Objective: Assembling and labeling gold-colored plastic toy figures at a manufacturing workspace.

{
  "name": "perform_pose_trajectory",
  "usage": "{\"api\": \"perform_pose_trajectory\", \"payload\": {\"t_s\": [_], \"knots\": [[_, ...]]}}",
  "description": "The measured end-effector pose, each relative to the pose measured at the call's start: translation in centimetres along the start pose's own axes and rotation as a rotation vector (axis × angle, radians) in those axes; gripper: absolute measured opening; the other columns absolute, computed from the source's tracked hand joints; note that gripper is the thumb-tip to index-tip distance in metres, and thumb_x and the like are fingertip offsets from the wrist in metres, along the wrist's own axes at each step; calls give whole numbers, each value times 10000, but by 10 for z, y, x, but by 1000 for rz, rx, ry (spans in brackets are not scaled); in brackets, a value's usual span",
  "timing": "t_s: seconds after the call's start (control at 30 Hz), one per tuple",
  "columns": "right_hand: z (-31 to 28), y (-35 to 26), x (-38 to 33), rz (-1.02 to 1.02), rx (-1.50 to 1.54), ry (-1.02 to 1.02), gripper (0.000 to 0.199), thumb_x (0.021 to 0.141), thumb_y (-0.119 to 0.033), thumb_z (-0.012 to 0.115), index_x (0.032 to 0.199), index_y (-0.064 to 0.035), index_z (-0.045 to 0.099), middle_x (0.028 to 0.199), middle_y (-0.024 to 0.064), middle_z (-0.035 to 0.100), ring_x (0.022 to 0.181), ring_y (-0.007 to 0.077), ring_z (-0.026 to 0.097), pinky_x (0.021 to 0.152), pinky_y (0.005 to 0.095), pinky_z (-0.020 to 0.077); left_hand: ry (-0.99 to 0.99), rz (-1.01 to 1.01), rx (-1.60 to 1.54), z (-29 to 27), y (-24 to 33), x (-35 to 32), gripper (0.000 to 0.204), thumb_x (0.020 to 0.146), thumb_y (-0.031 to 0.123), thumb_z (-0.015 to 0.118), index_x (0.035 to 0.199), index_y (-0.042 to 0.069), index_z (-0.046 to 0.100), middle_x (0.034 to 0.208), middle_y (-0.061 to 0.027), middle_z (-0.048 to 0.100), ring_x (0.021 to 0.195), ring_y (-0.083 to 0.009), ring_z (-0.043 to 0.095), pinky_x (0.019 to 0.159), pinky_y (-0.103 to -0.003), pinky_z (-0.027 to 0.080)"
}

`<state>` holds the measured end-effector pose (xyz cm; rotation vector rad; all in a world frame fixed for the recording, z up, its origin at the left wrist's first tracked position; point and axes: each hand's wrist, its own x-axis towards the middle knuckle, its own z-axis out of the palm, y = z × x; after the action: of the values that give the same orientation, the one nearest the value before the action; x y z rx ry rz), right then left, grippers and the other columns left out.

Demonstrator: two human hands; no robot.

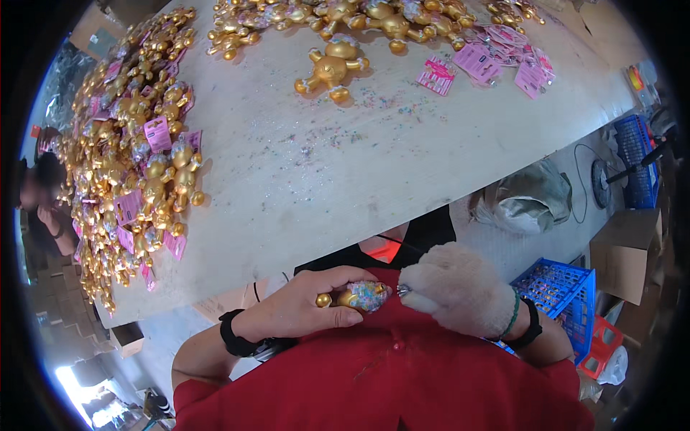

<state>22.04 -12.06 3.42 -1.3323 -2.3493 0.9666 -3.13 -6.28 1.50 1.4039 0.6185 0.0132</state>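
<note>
My left hand (310,303) is closed round a small gold figurine (352,297), its end crusted with pastel beads and glitter pointing right. A gold ball-like limb pokes out between the fingers. My right hand (463,287), in a whitish glove, is closed in a pinch. At its fingertips shows a small silvery metal piece (404,289), close to the beaded end but apart from it; its kind is too small to tell. Both hands are in front of my red top, below the near table edge. One loose gold figurine (332,68) lies on the table ahead.
A heap of tagged gold figurines (136,154) covers the table's left side; more figurines (388,18) line the far edge. Pink cards (478,63) lie at the far right. Loose beads dot the tabletop (251,179). Blue crates (553,287) and a red stool (602,345) stand right.
</note>
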Motion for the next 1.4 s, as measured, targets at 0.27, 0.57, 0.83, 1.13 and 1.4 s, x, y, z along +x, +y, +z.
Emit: {"api": "perform_pose_trajectory", "payload": {"t_s": [0.27, 0.57, 0.83, 1.13, 1.4], "knots": [[2, 1, 4, -85, -197, -87, 72, 760, -146, 610, 761, -91, 564, 667, 91, 575, 660, 272, 628, 596, 404, 465, -21, 31, 44, 9, -1, 7, 479, 887, 290, 667, 1282, 74, 502, 1045, -143, 651, 928, -261, 646, 816, -332, 487], [5, 3, -2, -104, -225, -175, 86, 783, -162, 602, 757, -83, 582, 677, 86, 589, 670, 261, 630, 609, 393, 467, -76, 20, 128, 17, -3, 10, 423, 897, 295, 645, 1227, 76, 496, 971, -176, 641, 875, -339, 644, 757, -379, 496], [8, 4, -2, -86, -164, -230, 112, 814, -175, 575, 760, -83, 610, 702, 92, 614, 687, 257, 635, 634, 394, 483, -140, -43, 192, 15, 4, 13, 458, 896, 291, 648, 1270, 78, 492, 1053, -167, 644, 940, -337, 645, 808, -377, 498], [3, -6, -5, -131, -353, -299, 102, 812, -199, 564, 767, -115, 601, 731, 48, 606, 710, 213, 613, 633, 361, 459, -162, -58, 235, 19, 2, 16, 462, 896, 271, 647, 1284, 78, 486, 1030, -178, 648, 929, -355, 648, 788, -388, 506], [8, 3, -12, -125, -267, -245, 93, 806, -210, 591, 777, -122, 603, 736, 46, 604, 721, 216, 627, 629, 369, 466, -135, 1, 230, 21, 0, 15, 469, 901, 294, 642, 1279, 67, 483, 1032, -177, 644, 917, -358, 645, 782, -391, 507]]}}
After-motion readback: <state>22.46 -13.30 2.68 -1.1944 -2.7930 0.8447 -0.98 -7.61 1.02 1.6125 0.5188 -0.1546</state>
